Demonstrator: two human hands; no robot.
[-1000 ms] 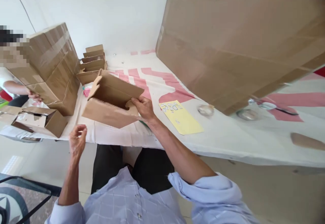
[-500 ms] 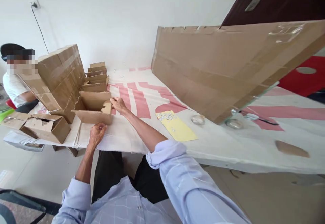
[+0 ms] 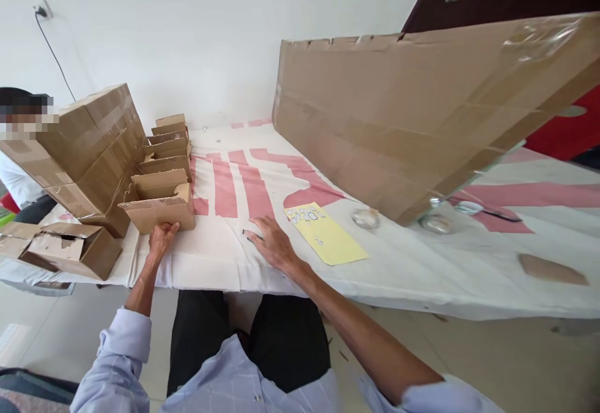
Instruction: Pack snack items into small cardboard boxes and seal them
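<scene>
An open-topped cardboard box (image 3: 157, 216) stands at the left of the cloth-covered table. My left hand (image 3: 162, 238) is closed and rests against the lower front wall of this box; what its fingers hold, if anything, is hidden. Over the bare cloth to the right, my right hand (image 3: 275, 244) has its fingers bent around a small thin dark object (image 3: 251, 235), whose kind I cannot make out. Beside that hand lies a yellow sheet (image 3: 335, 241) with several small ring-like pieces on its far end.
Several open cardboard boxes (image 3: 166, 147) line up behind the nearest one, beside a stack of large cartons (image 3: 96, 144). Two smaller boxes (image 3: 96, 255) sit at the left edge. A large cardboard panel (image 3: 398, 113) leans at right, near clear tape rolls (image 3: 365, 218). A person (image 3: 19, 175) is at far left.
My right hand has let go of the box's side flap and moved right, to the thin dark object. My left hand has shifted along the front wall of the box. The view has turned slightly.
</scene>
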